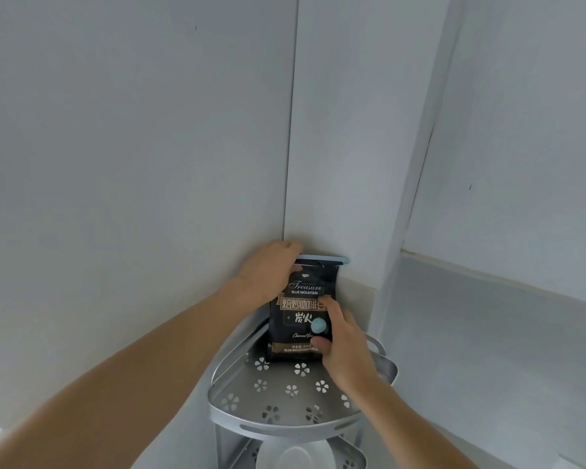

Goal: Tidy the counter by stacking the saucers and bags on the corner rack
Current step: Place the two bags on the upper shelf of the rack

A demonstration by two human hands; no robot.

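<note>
A black coffee bag [298,319] stands upright at the back of the top shelf of the metal corner rack [285,424]. Behind its top edge shows a light blue strip [325,258], perhaps a second bag. My left hand [268,272] grips the black bag's upper left corner. My right hand [342,346] presses against the bag's lower right side, thumb on its front. On the shelf below, white saucers [291,455] show, partly hidden by the top shelf.
The rack sits in a corner between two pale walls. Its top shelf has flower-shaped cut-outs and bare room in front of the bag. A grey counter [487,333] runs off to the right below a ledge.
</note>
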